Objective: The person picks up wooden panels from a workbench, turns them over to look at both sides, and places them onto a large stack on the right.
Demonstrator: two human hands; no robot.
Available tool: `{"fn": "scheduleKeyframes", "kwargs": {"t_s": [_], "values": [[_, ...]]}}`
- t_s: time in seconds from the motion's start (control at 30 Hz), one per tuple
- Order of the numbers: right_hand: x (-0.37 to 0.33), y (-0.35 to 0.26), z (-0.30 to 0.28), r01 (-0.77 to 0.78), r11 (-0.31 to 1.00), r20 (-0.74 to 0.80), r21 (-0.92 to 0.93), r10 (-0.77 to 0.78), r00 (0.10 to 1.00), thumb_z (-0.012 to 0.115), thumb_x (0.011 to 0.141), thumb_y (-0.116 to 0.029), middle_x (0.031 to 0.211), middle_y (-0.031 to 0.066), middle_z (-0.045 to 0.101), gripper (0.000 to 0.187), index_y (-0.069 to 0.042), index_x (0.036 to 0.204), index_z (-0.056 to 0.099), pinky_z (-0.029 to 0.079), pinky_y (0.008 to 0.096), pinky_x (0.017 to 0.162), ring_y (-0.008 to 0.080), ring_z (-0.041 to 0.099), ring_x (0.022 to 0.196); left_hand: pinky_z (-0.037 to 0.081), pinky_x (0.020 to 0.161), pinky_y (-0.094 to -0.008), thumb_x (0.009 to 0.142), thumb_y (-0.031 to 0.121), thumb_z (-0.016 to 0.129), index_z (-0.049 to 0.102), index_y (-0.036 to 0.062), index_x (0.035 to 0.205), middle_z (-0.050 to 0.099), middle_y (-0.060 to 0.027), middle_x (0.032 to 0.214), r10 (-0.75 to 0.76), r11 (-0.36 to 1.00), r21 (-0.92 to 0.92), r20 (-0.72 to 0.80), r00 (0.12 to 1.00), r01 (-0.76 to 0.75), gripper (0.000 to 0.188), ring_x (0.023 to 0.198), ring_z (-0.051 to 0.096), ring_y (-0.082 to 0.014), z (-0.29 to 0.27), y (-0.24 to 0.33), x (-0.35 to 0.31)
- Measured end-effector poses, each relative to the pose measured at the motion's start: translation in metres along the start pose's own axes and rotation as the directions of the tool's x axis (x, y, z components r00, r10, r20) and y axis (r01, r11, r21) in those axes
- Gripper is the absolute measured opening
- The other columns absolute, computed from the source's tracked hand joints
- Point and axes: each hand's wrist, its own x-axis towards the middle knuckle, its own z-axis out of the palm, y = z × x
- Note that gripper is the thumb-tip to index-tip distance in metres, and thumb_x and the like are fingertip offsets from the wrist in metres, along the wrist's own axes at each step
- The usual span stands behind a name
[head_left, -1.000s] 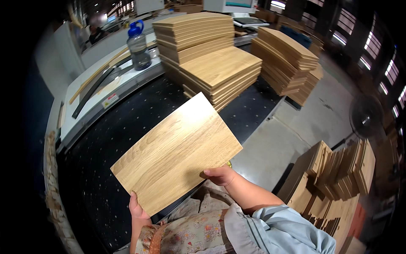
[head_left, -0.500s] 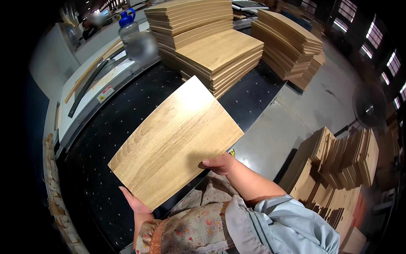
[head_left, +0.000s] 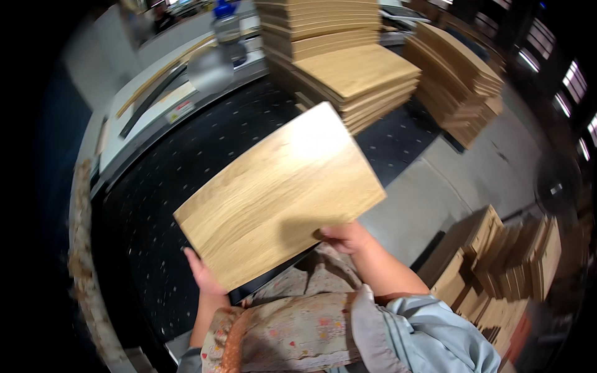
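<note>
A rectangular light wood-grain board (head_left: 280, 186) is held in front of me, tilted above a black perforated tabletop (head_left: 149, 199). My right hand (head_left: 344, 237) grips its near right edge, thumb on the top face and the other fingers hidden beneath. At the near left corner, my left hand (head_left: 206, 276) holds the short edge, its visible fingers straight along the side; part of that hand is behind the board. Beyond the board stands a stack of similar boards (head_left: 357, 71), stepped up against a taller stack (head_left: 333, 22).
Another stack of boards (head_left: 454, 71) stands at the far right of the table. Smaller wooden panels (head_left: 516, 264) are piled at lower right, near a fan (head_left: 555, 188). A clear bottle with a blue lid (head_left: 227, 28) and a dark bar (head_left: 152, 102) rest on the white machine ledge.
The whole view has shifted, so the stacks and table appear further right. The board, still in both hands, is slightly turned and further right in the picture. My grip looks the same.
</note>
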Motion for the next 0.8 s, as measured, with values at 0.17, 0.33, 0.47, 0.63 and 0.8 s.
{"fn": "scheduleKeyframes", "kwargs": {"t_s": [0.17,0.33,0.47,0.63,0.8], "values": [[-0.003,0.004,-0.009,0.039,0.988,0.032,0.147,-0.044,0.999,0.063,0.077,-0.002,0.119,0.0128,0.054,0.055,-0.002,0.127,0.041,0.048,0.0412,0.089,0.0283,0.054,0.109,0.033,0.101,-0.0462,0.083,0.070,0.029,0.039,0.0047,0.134,0.043,-0.0161,0.134,-0.173,0.977,-0.106,0.112,0.978,0.185,0.083,0.120,0.043,-0.0335,-0.002,-0.002,0.009],[0.000,0.016,-0.015,-0.056,0.962,0.044,0.266,0.046,0.998,0.064,0.079,-0.008,0.127,0.0165,0.048,0.061,-0.001,0.132,0.034,0.044,0.0513,0.092,0.0338,0.050,0.114,0.036,0.100,-0.0423,0.087,0.065,0.026,0.037,0.0007,0.133,0.044,-0.0173,0.132,-0.081,0.991,-0.084,0.220,0.972,0.102,0.080,0.120,0.044,-0.0296,-0.010,0.000,0.002],[0.001,0.025,-0.013,-0.058,0.936,0.032,0.347,0.050,0.998,0.061,0.082,-0.014,0.129,0.0184,0.046,0.062,-0.001,0.134,0.029,0.044,0.0552,0.090,0.0363,0.048,0.116,0.039,0.098,-0.0399,0.093,0.055,0.025,0.035,-0.0008,0.133,0.046,-0.0174,0.130,0.050,0.986,0.154,0.056,0.997,-0.058,0.069,0.119,0.046,-0.0282,-0.001,0.010,-0.007],[0.009,0.027,-0.015,-0.056,0.933,0.107,0.357,0.019,0.994,0.061,0.083,-0.018,0.133,0.0166,0.043,0.063,-0.002,0.135,0.029,0.039,0.0571,0.094,0.0359,0.045,0.119,0.039,0.097,-0.0344,0.090,0.012,0.050,0.026,-0.0001,0.138,0.039,-0.0192,0.135,0.400,0.520,0.795,0.096,0.911,-0.312,0.055,0.119,0.046,-0.0246,0.001,0.049,-0.021],[0.011,0.026,-0.013,-0.069,0.945,0.159,0.319,0.019,0.987,0.062,0.082,-0.017,0.134,0.0133,0.043,0.062,-0.003,0.134,0.032,0.034,0.0551,0.099,0.0332,0.041,0.123,0.028,0.105,-0.0470,0.068,0.008,0.066,0.040,0.0142,0.131,0.036,-0.0178,0.137,0.245,-0.744,0.552,0.749,0.615,-0.376,0.068,0.128,0.032,-0.0363,0.023,0.064,-0.043]]}}
